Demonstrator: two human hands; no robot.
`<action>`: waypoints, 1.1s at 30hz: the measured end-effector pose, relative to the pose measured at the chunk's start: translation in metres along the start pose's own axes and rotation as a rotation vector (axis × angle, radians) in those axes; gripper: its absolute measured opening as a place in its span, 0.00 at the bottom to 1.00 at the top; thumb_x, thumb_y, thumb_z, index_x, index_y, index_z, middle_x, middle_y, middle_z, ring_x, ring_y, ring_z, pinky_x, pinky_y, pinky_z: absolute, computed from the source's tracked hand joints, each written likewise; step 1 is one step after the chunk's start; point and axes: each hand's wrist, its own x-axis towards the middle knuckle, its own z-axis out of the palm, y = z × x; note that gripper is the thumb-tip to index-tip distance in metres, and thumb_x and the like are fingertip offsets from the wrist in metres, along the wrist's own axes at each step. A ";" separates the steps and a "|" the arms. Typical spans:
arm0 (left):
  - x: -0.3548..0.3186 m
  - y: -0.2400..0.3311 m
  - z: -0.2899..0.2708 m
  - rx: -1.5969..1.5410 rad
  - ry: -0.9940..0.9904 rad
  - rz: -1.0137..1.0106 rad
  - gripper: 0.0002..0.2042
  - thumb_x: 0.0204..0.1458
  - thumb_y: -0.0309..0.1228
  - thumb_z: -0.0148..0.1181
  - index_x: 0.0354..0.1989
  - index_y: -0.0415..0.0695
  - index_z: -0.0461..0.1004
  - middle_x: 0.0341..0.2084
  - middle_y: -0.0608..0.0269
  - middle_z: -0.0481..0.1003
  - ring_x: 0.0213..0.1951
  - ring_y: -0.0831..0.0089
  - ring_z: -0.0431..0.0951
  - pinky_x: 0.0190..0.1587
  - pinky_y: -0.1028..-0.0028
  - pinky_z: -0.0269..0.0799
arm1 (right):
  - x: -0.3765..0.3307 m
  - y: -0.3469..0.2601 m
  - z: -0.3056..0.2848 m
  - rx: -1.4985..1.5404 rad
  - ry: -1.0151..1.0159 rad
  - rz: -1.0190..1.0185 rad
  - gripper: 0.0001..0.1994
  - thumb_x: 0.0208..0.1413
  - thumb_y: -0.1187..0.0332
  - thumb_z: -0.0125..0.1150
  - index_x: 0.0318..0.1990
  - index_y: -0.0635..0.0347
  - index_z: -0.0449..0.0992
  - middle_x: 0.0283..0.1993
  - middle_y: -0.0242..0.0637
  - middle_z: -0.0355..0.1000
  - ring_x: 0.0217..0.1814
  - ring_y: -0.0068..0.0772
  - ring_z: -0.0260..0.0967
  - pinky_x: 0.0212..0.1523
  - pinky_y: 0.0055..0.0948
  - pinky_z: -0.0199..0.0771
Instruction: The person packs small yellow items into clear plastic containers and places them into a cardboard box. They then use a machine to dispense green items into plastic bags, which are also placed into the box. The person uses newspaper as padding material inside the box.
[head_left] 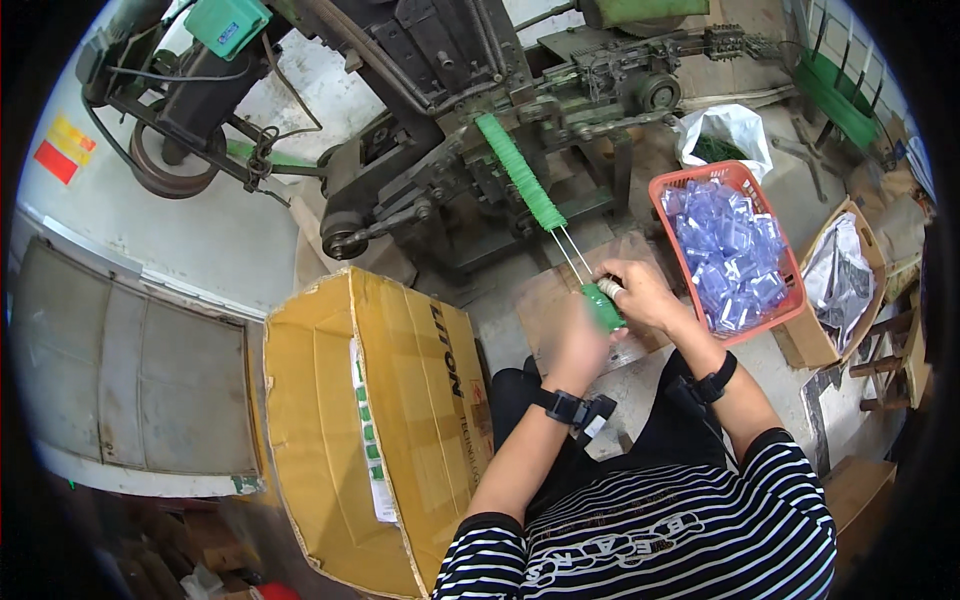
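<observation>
Two thin parallel metal rods (570, 252) slope down from the dark machine toward me. A long row of small green pieces (520, 175) is packed along their upper part. At the near end of the rods, a short green stack (602, 306) sits between my hands. My left hand (575, 338) is smeared by motion, but closes around the stack from the left and below. My right hand (645, 290), with pale wrapping on a finger, has its fingers closed at the stack's upper right side. Exactly what the fingertips pinch is partly hidden.
The machine (440, 60) fills the space ahead. A large cardboard box (400, 420) stands close on my left. To my right are a red basket (795, 290) of clear bluish plastic pieces, a white sack (757, 140) with green contents, and an open carton (805, 340).
</observation>
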 end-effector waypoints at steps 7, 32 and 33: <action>0.001 0.002 0.018 0.179 0.080 -0.048 0.21 0.57 0.54 0.39 0.45 0.51 0.67 0.34 0.65 0.75 0.33 0.70 0.78 0.24 0.67 0.76 | -0.021 -0.013 0.013 -0.370 0.234 -0.168 0.09 0.40 0.77 0.51 0.33 0.61 0.69 0.32 0.46 0.67 0.40 0.51 0.68 0.37 0.44 0.68; -0.091 -0.025 0.009 0.318 -0.232 -0.032 0.13 0.62 0.38 0.41 0.42 0.39 0.65 0.30 0.56 0.74 0.28 0.66 0.80 0.22 0.75 0.77 | -0.101 -0.029 -0.001 -0.071 0.037 -0.054 0.07 0.45 0.78 0.55 0.34 0.68 0.71 0.31 0.49 0.70 0.36 0.50 0.69 0.36 0.39 0.68; -0.090 -0.027 0.005 0.323 -0.236 -0.040 0.13 0.62 0.37 0.42 0.42 0.40 0.65 0.30 0.56 0.74 0.27 0.66 0.80 0.21 0.75 0.76 | -0.103 -0.029 0.000 -0.023 0.045 0.001 0.07 0.46 0.78 0.55 0.35 0.68 0.72 0.31 0.47 0.71 0.35 0.46 0.70 0.35 0.37 0.68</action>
